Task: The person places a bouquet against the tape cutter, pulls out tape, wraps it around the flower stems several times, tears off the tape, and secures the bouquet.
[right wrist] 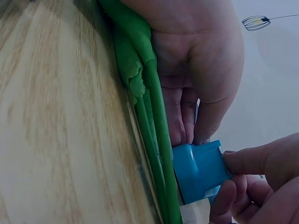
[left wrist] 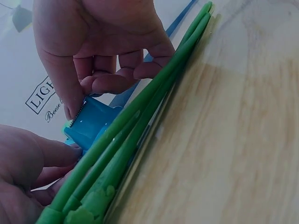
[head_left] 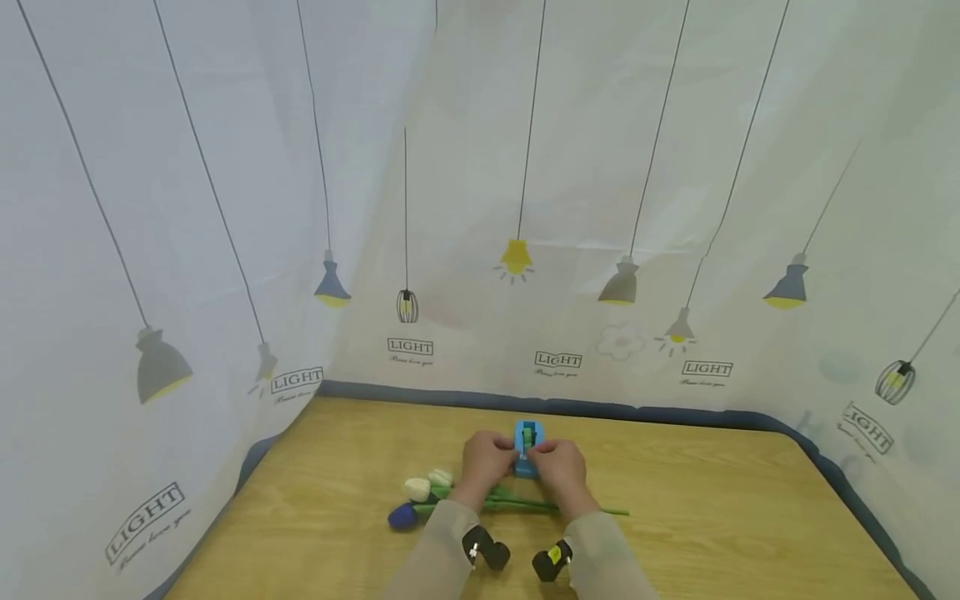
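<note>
A blue tape dispenser [head_left: 527, 468] with a green roll stands between both hands, its toothed edge facing the person. The left hand [head_left: 486, 463] holds its side, with the thumb near one end of the toothed edge in the right wrist view. The right hand [head_left: 564, 473] has thumb and finger at the other end of that edge; a bit of green tape [left wrist: 67, 128] shows by its fingertip in the left wrist view. Both forearms pass over green stems [head_left: 521, 503], which lie on the near side of the blue dispenser [right wrist: 196, 170].
At the stems' left end lie a blue tulip head [head_left: 402, 517] and two white ones [head_left: 417, 489]. The wooden table [head_left: 712, 500] is bordered by a hanging cloth [head_left: 465, 183] printed with lamps, with a dark blue band along its lower edge.
</note>
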The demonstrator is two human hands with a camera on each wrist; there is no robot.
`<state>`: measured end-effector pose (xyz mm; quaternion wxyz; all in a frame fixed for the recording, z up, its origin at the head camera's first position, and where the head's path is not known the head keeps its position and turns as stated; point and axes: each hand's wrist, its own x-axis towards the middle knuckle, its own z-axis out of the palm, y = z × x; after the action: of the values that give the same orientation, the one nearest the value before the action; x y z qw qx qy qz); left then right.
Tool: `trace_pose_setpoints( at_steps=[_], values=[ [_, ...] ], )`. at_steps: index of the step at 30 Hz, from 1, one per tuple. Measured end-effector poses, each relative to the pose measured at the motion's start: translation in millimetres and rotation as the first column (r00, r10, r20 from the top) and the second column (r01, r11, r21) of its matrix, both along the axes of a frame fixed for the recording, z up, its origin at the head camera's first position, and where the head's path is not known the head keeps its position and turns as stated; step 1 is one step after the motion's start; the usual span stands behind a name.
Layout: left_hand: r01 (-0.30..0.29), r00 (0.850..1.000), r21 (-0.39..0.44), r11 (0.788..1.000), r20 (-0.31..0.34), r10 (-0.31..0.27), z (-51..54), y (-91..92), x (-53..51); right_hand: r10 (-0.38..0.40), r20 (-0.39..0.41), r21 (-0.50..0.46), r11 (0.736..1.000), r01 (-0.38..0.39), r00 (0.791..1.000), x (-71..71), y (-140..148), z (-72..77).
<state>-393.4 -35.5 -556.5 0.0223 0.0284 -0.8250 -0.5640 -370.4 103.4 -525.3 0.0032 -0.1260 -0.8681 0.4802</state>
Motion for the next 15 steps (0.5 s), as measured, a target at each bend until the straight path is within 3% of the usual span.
trace_pose_setpoints(
  at_steps=[15],
  values=[
    [0.003, 1.000, -0.005, 1.000, -0.003, -0.003, -0.8, -1.3, -0.8, 0.043, 0.002, -0.030, 0.999, -0.043, 0.999, 4.5, -1.7, 1.4]
  ],
)
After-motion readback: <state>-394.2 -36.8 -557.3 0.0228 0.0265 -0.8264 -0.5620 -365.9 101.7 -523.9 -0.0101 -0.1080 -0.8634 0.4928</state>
